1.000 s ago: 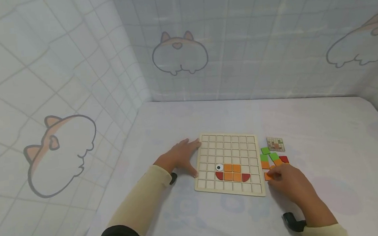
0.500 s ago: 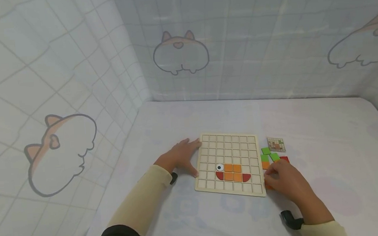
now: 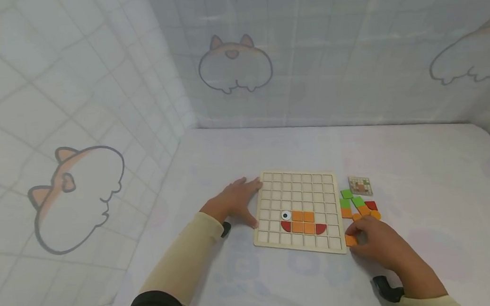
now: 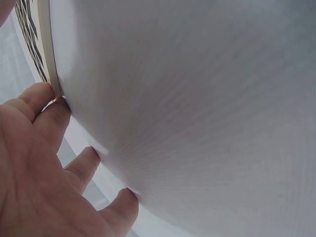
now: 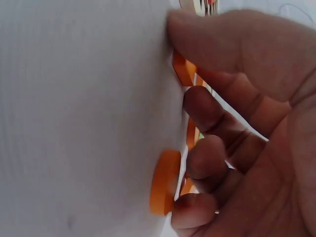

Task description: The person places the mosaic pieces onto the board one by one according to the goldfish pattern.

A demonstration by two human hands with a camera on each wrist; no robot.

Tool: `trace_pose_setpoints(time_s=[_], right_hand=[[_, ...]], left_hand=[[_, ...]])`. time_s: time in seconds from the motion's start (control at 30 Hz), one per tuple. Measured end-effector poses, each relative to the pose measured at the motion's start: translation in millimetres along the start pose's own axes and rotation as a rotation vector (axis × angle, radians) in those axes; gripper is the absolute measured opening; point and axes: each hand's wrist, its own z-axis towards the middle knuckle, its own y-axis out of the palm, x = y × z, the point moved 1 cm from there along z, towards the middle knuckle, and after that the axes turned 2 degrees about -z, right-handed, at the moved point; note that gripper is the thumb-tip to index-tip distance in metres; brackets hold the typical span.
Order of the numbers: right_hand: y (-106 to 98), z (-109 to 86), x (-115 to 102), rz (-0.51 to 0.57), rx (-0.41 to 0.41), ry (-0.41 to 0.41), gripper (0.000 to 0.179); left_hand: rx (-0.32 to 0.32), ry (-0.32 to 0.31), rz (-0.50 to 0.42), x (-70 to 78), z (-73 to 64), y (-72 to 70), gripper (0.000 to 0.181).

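Observation:
A pale wooden grid board (image 3: 299, 194) lies on the table, bearing a round eye piece (image 3: 286, 215), several orange squares (image 3: 303, 222) and two red curved pieces (image 3: 321, 228). My left hand (image 3: 235, 202) is spread against the board's left edge; in the left wrist view its fingertips (image 4: 60, 106) touch the rim. Right of the board, my right hand (image 3: 375, 239) pinches an orange tile (image 3: 350, 240) close to the table. The right wrist view shows that tile (image 5: 183, 68) between thumb and fingers, with a round orange piece (image 5: 165, 182) beside the other fingers.
Beyond the right hand lie loose green tiles (image 3: 347, 194), orange tiles (image 3: 346, 213), orange round pieces (image 3: 375, 214) and a red piece (image 3: 371, 205). A small printed pattern card (image 3: 360, 185) lies behind them. Curtain-like walls stand at the left and back.
My right hand has shifted slightly toward me, uncovering round orange pieces and showing the orange tile at its fingertips. My left hand stays at the board's edge. The head view has moved slightly.

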Motion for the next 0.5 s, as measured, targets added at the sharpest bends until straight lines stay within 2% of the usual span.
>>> trace_pose_setpoints(time_s=[0.13, 0.27, 0.33, 0.5], right_hand=[[2.6, 1.8, 0.7, -0.015, 0.019, -0.031, 0.024], [1.1, 4.1, 1.0, -0.054, 0.036, -0.044, 0.024], [-0.8, 5.6, -1.0, -0.079, 0.070, -0.061, 0.024], [-3.8, 14.9, -21.5, -0.081, 0.138, -0.136, 0.025]], left_hand=[[-0.009, 0.005, -0.019, -1.4, 0.0, 1.3, 0.124], [-0.010, 0.003, -0.030, -1.3, -0.1, 2.0, 0.124], [-0.007, -0.004, -0.035, -0.9, -0.7, 1.4, 0.124], [-0.004, -0.016, -0.037, -0.8, -2.0, -0.2, 0.124]])
